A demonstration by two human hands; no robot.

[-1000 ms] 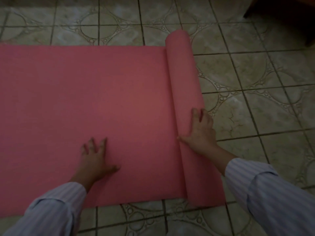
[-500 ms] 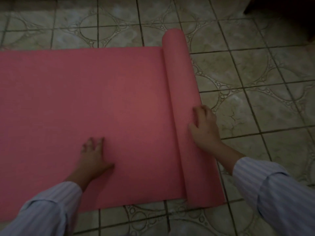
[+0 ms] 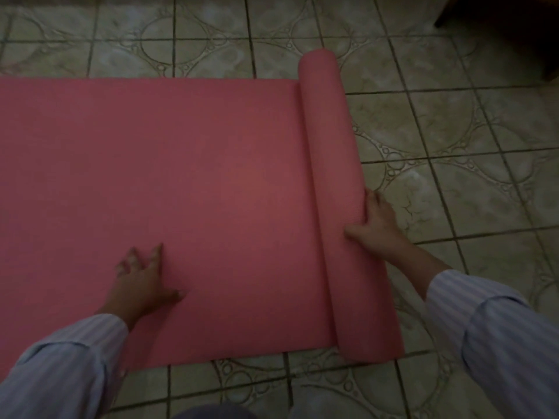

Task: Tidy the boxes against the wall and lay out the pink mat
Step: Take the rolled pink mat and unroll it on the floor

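Pins the unrolled pink mat (image 3: 196, 182) flat to the tiled floor (image 3: 453, 131) with the left hand (image 3: 142, 282), fingers (image 3: 157, 252) released; cups its roll (image 3: 335, 176) with the right hand (image 3: 375, 228), fingers curled round it. Risks skewing the roll by handling it near one end

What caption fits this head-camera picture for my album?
Left hand presses the pink mat flat while the right hand holds its rolled end on the tiled floor.
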